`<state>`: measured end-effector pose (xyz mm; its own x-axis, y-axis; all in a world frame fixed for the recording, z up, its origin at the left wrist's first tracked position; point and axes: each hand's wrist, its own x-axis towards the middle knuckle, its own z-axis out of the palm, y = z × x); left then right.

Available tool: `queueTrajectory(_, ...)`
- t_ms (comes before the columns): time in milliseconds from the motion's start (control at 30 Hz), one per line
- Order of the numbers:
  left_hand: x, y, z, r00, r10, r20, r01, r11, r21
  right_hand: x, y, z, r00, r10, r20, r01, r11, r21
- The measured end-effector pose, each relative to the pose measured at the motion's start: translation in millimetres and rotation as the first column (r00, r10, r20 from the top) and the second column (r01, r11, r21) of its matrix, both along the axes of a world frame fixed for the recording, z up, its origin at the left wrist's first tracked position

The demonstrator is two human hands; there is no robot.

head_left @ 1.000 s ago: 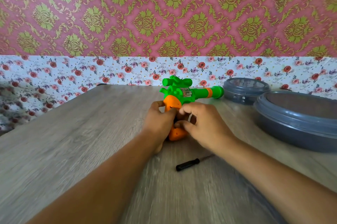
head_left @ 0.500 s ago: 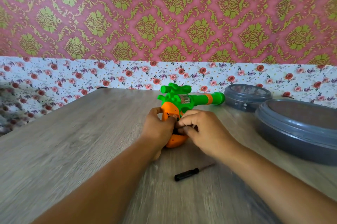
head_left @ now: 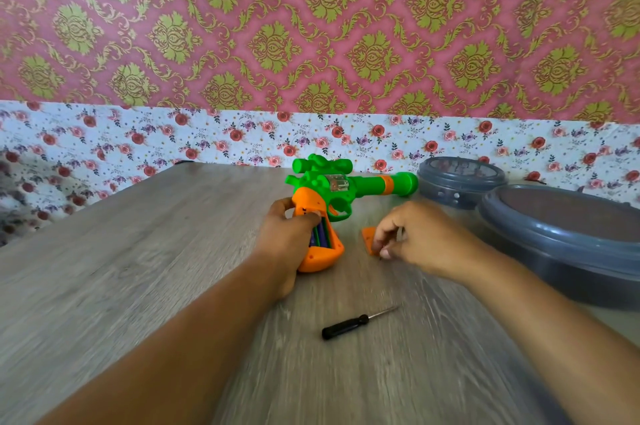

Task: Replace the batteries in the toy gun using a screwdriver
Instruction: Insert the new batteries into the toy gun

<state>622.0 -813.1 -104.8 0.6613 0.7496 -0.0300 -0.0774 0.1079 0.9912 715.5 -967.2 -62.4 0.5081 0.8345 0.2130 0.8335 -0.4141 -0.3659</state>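
Note:
A green toy gun (head_left: pixel 349 184) with an orange grip lies on its side on the wooden table (head_left: pixel 138 268), barrel pointing right. My left hand (head_left: pixel 287 237) grips the orange handle; the battery compartment is uncovered and purple batteries (head_left: pixel 322 234) show inside. My right hand (head_left: pixel 412 237), to the right of the gun, pinches the small orange battery cover (head_left: pixel 367 239) just above the table. A black-handled screwdriver (head_left: pixel 349 325) lies on the table in front of both hands, untouched.
Two grey round lidded containers stand at the right: a small one (head_left: pixel 460 182) by the wall and a large one (head_left: pixel 568 237) nearer me. A floral-papered wall (head_left: pixel 207 140) bounds the table's far edge.
My right hand has pulled away from the gun's handle to the right, carrying the orange cover. The batteries are now exposed. My left hand still holds the handle.

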Motion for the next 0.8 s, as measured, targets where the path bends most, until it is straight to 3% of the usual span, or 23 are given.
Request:
queueTrajectory(367, 2, 2, -1, 1.0, -0.01, -0.001, 0.01, 1.0, 0.011, 0, 5, -9, 0.99, -0.038, 0.138, 0.045, 0.998, -0.046)
queueTrajectory(633, 0, 1, 2, 0.999, -0.025, 0.033, 0.026, 0.998, -0.049, 2, 4, -8, 0.994, -0.014, 0.112, 0.02, 0.998, -0.058)
queueTrajectory(800, 2, 0, 2, 0.999, -0.027, 0.02, 0.028, 0.999, -0.024, 13, 2, -7, 0.997, -0.049, -0.062, 0.06, 0.979, 0.197)
